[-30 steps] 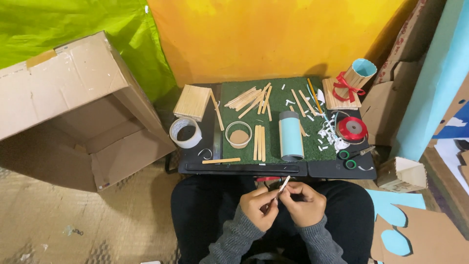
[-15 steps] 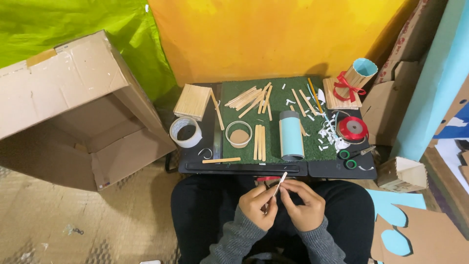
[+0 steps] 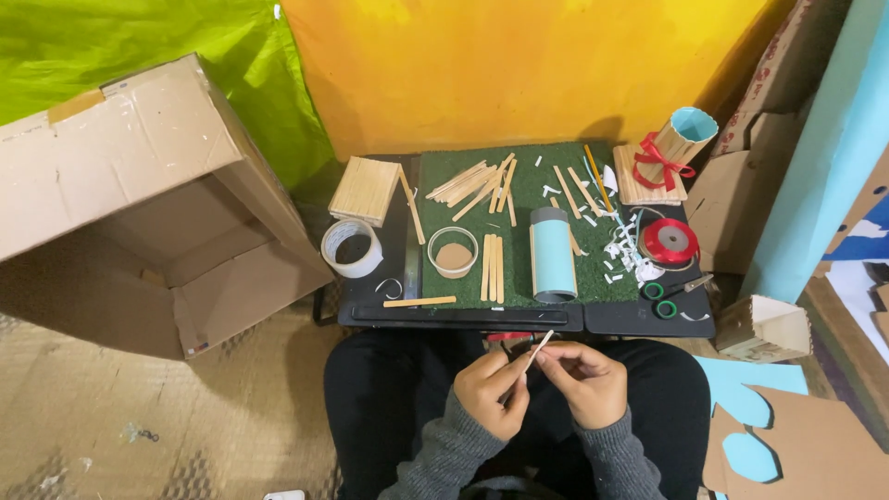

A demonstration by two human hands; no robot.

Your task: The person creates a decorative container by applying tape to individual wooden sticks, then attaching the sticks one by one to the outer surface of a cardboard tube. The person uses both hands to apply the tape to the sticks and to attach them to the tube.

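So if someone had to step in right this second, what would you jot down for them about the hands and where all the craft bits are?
Left hand and right hand: together over the lap, both pinching one thin wooden stick between the fingertips.
On the black tray: loose sticks on the green mat, three laid side by side, a light blue tube lying down, a tape roll, a red ribbon spool, green-handled scissors.
Done: one stick-wrapped cup with a red bow stands at the back right.
Left: the blue tube is bare, with no sticks on it.
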